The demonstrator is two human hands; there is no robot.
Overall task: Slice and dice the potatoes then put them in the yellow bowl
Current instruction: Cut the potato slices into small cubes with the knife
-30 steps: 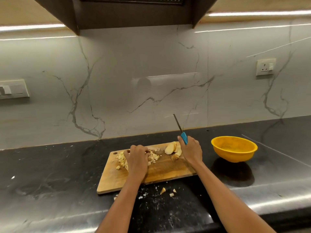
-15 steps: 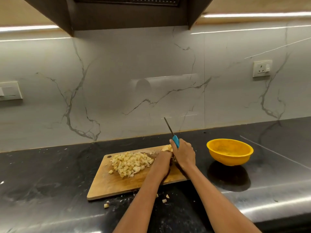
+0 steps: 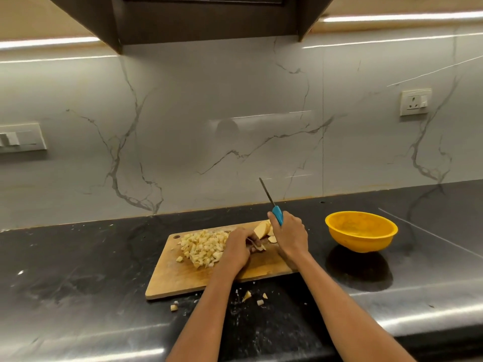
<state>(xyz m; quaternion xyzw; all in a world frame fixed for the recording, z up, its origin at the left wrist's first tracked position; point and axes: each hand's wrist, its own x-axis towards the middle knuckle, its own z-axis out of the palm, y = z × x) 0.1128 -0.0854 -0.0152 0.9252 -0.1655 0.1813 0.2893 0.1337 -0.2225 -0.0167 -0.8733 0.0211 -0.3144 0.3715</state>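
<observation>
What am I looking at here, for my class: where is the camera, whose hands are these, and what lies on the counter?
No machine here: a person wears one wide-angle camera on the head, looking down at their own bare hands. On the black counter lies a wooden board with a heap of diced potato and some uncut slices. The right hand holds a blue-handled knife, blade raised. The left hand reaches to the slices; its fingers are hidden. A yellow bowl stands right of the board, seemingly empty. A few bits have fallen on the counter.

Diced potato (image 3: 203, 246), pale heap, on cutting board (image 3: 183, 279); potato slices (image 3: 262, 228) at its far edge; yellow bowl (image 3: 362, 231) right of it.
</observation>
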